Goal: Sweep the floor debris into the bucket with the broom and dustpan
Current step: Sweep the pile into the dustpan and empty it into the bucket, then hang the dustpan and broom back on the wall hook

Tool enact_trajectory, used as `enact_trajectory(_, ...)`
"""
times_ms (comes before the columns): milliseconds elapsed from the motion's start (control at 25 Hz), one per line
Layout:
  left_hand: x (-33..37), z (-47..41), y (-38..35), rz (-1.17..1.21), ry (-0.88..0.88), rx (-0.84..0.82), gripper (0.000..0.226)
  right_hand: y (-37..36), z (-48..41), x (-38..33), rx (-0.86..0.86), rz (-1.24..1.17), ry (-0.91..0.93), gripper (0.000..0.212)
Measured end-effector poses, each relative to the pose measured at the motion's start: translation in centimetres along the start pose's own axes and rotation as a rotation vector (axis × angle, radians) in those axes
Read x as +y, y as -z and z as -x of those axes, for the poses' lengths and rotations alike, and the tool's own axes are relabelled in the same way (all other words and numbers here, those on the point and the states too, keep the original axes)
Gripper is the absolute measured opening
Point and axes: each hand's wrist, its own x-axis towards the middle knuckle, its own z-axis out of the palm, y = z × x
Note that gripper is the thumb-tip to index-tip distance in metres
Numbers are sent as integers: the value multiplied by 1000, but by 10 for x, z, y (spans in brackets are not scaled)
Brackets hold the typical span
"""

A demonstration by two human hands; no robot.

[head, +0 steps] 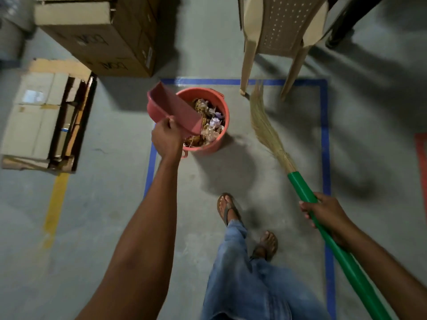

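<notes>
A red bucket stands on the grey floor inside a blue-taped rectangle, filled with dry leaves and crumpled paper. My left hand grips the handle of a pink dustpan, which is tilted over the bucket's left rim with its lip down toward the debris. My right hand holds the green handle of a straw broom. The broom's bristles point away from me, to the right of the bucket and near a chair leg.
Cardboard boxes stand at the back left, and an open box lies on the left. A beige plastic chair stands behind the bucket to the right. My sandalled feet are near the bucket. Blue tape and yellow tape mark the floor.
</notes>
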Motion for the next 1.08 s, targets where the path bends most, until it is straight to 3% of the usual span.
enact_trajectory(160,-19,77,16,322,377,-36,38,24,38,43,-146,-275,-146,9)
enact_trajectory(360,-34,206,2,563,538,-274,16,38,110,128,-145,-306,-206,11)
enact_trajectory(440,-45,247,-3,624,609,-374,24,34,138,166,-95,-307,-232,12)
enact_trajectory(600,-73,320,-3,540,444,-648,24,-1,208,262,73,-411,-303,7)
enact_trajectory(760,-103,354,5,417,228,-891,25,-77,279,346,257,-428,-442,20)
enact_trajectory(1080,-196,416,40,5,-11,-1118,56,-209,392,462,246,-713,-598,24)
